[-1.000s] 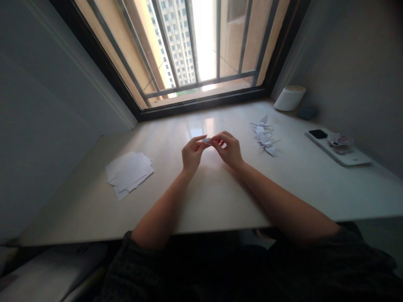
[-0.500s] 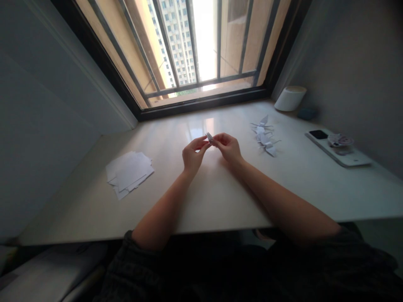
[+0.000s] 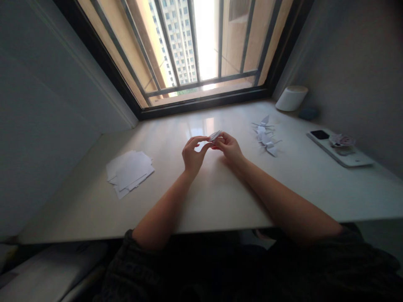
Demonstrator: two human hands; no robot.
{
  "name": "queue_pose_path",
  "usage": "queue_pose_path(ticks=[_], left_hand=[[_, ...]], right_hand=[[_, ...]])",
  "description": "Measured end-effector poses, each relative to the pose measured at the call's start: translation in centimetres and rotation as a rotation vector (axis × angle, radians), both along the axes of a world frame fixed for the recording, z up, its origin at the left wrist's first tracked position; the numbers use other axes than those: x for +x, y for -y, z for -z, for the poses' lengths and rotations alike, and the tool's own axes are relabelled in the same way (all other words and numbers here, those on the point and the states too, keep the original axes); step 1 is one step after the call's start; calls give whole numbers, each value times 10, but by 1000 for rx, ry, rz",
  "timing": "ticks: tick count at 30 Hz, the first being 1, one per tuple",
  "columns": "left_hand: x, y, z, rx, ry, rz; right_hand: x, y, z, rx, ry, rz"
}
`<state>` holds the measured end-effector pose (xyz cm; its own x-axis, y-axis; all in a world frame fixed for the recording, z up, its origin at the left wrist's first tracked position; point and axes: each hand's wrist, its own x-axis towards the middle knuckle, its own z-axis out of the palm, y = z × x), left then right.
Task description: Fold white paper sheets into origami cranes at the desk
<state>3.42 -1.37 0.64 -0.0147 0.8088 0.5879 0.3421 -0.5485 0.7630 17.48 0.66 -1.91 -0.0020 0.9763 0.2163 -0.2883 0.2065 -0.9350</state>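
Observation:
Between my two hands, above the middle of the white table [image 3: 208, 201], is a small folded piece of white paper [image 3: 215, 135]. My left hand [image 3: 194, 154] pinches its left side with thumb and fingertips. The fingers of my right hand [image 3: 230, 147] are closed on its right side and hide part of it. Several folded paper cranes [image 3: 266, 136] lie close together to the right of my hands. On the left side of the table rests a loose stack of white paper sheets [image 3: 130, 170].
A phone [image 3: 343, 152] lies at the right, with a round patterned object [image 3: 342, 141] on it. Behind it, by the wall, are a white cup-like container [image 3: 291, 98] and a small dark object [image 3: 308, 113]. A barred window [image 3: 201, 100] borders the table's far edge.
The folded paper has turned between my fingers, from pointing up to lying slanted, and shows more of its surface. My right hand has shifted slightly; the other things stay put.

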Motion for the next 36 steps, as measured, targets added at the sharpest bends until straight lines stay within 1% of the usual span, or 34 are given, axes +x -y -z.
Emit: queue_pose_path(ticks=[12,16,19,22,27,32,34,36], left_hand=[[1,0,2,-55,67,37],[2,-1,4,-95,101,62],[4,-2,7,-139,161,92],[5,-3,8,-169,220,108],[4,-4,8,-143,266,113],[4,-6,8,-125,321,120],[4,-6,8,-126,322,113],[3,-5,6,-108,289,80]], right_hand=[[1,2,-5,-13,18,-53],[1,1,-4,2,4,-20],[2,-1,-2,5,22,16],[2,-2,1,13,46,19],[1,-1,2,31,90,-11],[0,1,-1,21,76,-40],[-1,2,-2,20,80,-54],[-1,3,-2,27,92,-68]])
